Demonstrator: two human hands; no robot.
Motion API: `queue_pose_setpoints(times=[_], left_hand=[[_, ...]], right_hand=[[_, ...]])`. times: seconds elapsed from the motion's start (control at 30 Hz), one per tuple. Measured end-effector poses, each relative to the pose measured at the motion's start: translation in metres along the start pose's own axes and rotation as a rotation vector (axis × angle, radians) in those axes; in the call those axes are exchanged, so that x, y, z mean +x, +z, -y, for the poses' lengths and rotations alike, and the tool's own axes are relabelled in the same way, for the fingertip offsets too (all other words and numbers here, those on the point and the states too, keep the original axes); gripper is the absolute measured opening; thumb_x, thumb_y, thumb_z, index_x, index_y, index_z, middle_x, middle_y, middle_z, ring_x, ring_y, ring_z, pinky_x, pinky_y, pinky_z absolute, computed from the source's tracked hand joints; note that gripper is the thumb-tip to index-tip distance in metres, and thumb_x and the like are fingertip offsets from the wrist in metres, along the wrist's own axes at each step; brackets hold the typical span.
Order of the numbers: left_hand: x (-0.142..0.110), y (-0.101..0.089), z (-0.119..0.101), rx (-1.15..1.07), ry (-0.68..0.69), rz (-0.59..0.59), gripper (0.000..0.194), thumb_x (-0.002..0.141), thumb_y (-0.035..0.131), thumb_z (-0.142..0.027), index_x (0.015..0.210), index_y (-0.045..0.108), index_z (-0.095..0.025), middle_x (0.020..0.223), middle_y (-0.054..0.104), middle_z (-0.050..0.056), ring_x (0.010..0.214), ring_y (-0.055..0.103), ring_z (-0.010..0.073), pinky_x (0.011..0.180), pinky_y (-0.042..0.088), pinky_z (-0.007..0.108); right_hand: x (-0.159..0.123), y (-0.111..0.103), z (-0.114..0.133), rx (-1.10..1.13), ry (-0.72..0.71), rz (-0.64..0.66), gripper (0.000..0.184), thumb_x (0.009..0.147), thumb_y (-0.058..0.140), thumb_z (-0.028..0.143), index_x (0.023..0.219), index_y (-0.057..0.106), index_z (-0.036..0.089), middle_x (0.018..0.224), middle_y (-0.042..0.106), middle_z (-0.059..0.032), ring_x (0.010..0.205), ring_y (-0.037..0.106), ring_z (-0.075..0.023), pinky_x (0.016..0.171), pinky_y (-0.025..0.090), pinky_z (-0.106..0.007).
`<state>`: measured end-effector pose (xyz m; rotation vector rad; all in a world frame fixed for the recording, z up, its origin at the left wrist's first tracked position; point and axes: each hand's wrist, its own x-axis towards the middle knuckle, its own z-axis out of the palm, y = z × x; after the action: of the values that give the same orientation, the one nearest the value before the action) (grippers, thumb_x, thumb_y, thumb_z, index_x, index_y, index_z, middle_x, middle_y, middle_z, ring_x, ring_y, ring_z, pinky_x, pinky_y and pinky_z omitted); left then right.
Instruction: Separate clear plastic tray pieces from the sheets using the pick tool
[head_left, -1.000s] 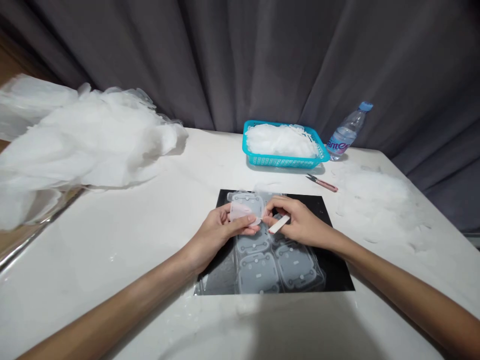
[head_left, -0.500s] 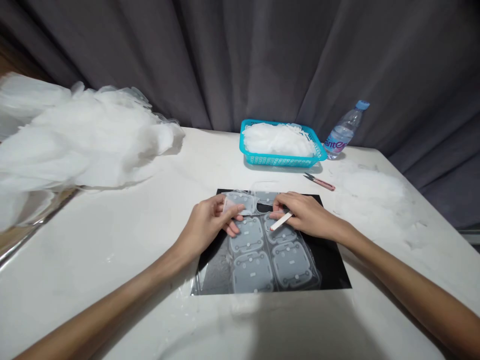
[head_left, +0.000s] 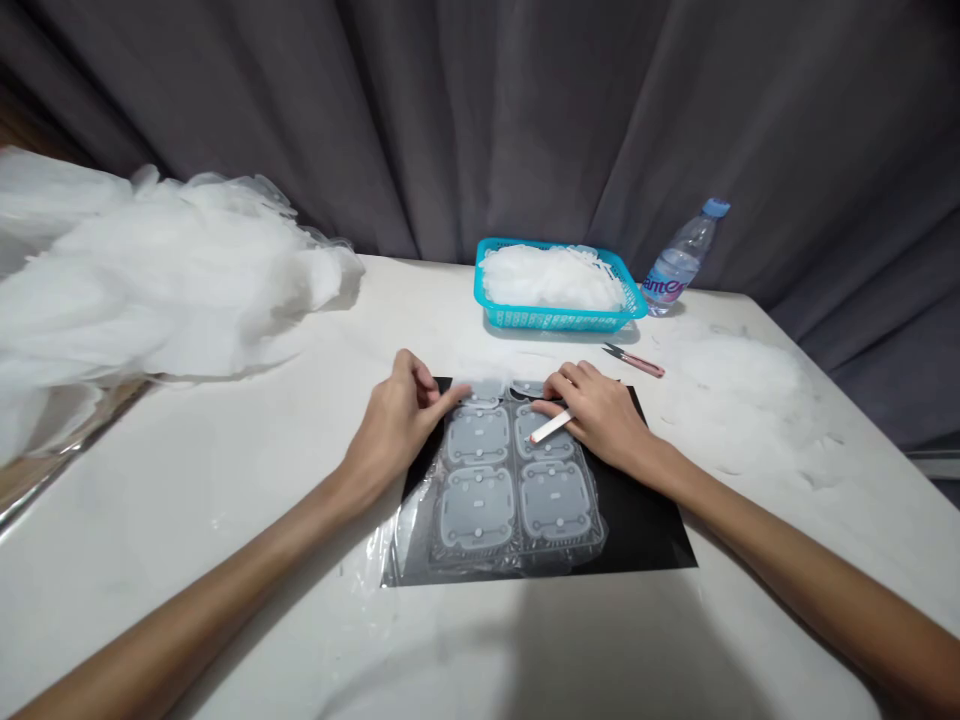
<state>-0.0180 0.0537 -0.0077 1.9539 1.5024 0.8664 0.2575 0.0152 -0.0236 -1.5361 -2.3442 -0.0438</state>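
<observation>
A clear plastic sheet of several rounded-square moulded pieces point(head_left: 501, 480) lies on a black mat point(head_left: 645, 520) in the middle of the white table. My left hand point(head_left: 397, 420) rests at the sheet's far left corner, its fingers pinching the plastic edge there. My right hand point(head_left: 596, 410) presses on the sheet's far right part, fingers curled around a small white stick-like tool point(head_left: 551, 427) that points down-left.
A turquoise basket point(head_left: 551, 318) full of white plastic pieces stands behind the mat, with a water bottle point(head_left: 679, 262) to its right. Small pink-handled snips point(head_left: 634, 360) lie near the basket. Big heaps of white plastic point(head_left: 150, 280) fill the left; scraps point(head_left: 742, 390) lie right. Grey curtain behind.
My left hand has lowered the separate plastic piece it held up and now pinches the sheet's far left edge. Both hands have shifted away from me, and the sheet moved with them.
</observation>
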Motion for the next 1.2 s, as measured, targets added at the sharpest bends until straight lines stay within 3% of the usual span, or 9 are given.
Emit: queue_pose_setpoints(times=[0.1,0.2,0.27,0.33,0.47,0.6,0.7,0.9,1.2], left_hand=[[-0.010,0.000,-0.011,0.139,0.181,0.066,0.029,0.101,0.062,-0.047,0.091,0.048,-0.024,0.077,0.061,-0.001,0.065,0.057,0.0176,0.064,0.043,0.032],[-0.028,0.009,-0.023,0.095,0.516,0.395,0.019,0.107,0.055,-0.040,0.108,0.061,-0.023,0.111,0.070,0.008,0.101,0.068,0.0253,0.091,0.051,0.038],[-0.037,0.016,-0.028,0.067,0.627,0.523,0.023,0.108,0.054,-0.037,0.123,0.064,-0.024,0.133,0.068,0.010,0.122,0.065,0.0291,0.108,0.048,0.044],[-0.040,0.022,-0.030,0.049,0.641,0.566,0.031,0.107,0.058,-0.039,0.134,0.063,-0.025,0.144,0.065,0.010,0.132,0.061,0.0315,0.115,0.044,0.047],[-0.030,0.030,-0.030,0.056,0.622,0.563,0.052,0.100,0.068,-0.052,0.144,0.059,-0.026,0.148,0.064,0.011,0.137,0.059,0.0338,0.118,0.044,0.051],[-0.020,0.038,-0.026,0.060,0.675,0.499,0.050,0.097,0.069,-0.057,0.131,0.068,-0.021,0.141,0.065,0.013,0.131,0.064,0.0329,0.113,0.051,0.050],[-0.018,0.043,-0.020,0.060,0.717,0.458,0.051,0.096,0.068,-0.059,0.131,0.070,-0.021,0.149,0.059,0.014,0.136,0.059,0.0321,0.115,0.050,0.050],[-0.016,0.042,-0.018,0.195,0.715,0.366,0.056,0.085,0.074,-0.070,0.123,0.079,-0.028,0.153,0.058,0.010,0.138,0.047,0.0405,0.114,0.043,0.065],[-0.017,0.038,-0.027,0.319,0.687,0.383,0.068,0.085,0.069,-0.075,0.133,0.076,-0.027,0.156,0.059,0.012,0.134,0.051,0.0405,0.112,0.043,0.061]], right_hand=[[0.001,-0.006,0.000,0.116,-0.035,-0.079,0.045,0.113,0.034,0.049,0.100,0.066,0.020,0.103,0.067,-0.0140,0.098,0.057,-0.0295,0.083,0.045,-0.042],[-0.009,-0.022,0.002,0.390,-0.044,-0.212,0.057,0.113,0.020,0.053,0.105,0.066,0.021,0.107,0.065,-0.0128,0.106,0.057,-0.0288,0.099,0.045,-0.048],[-0.022,-0.033,0.004,0.617,0.000,-0.205,0.065,0.110,0.015,0.062,0.109,0.066,0.023,0.106,0.064,-0.0104,0.100,0.061,-0.0259,0.095,0.049,-0.046],[-0.037,-0.041,0.006,0.828,0.044,-0.094,0.071,0.107,0.014,0.069,0.111,0.067,0.023,0.102,0.065,-0.0082,0.084,0.065,-0.0213,0.083,0.054,-0.041],[-0.054,-0.050,0.007,0.877,0.055,0.093,0.044,0.109,0.045,0.057,0.099,0.071,0.022,0.098,0.070,-0.0062,0.086,0.069,-0.0193,0.082,0.057,-0.035],[-0.053,-0.051,0.005,0.840,0.062,0.150,0.011,0.101,0.069,0.032,0.099,0.073,0.022,0.101,0.073,-0.0037,0.092,0.070,-0.0172,0.083,0.058,-0.029],[-0.053,-0.048,0.003,0.829,0.051,0.143,0.009,0.102,0.068,0.028,0.106,0.074,0.022,0.106,0.074,-0.0040,0.096,0.071,-0.0170,0.088,0.058,-0.029],[-0.054,-0.045,0.005,0.779,-0.005,0.107,0.007,0.102,0.068,0.026,0.104,0.074,0.022,0.106,0.075,-0.0044,0.098,0.072,-0.0181,0.090,0.058,-0.032],[-0.054,-0.039,0.006,0.792,-0.053,0.110,0.006,0.101,0.069,0.022,0.105,0.075,0.021,0.107,0.078,-0.0039,0.101,0.074,-0.0183,0.094,0.057,-0.032]])
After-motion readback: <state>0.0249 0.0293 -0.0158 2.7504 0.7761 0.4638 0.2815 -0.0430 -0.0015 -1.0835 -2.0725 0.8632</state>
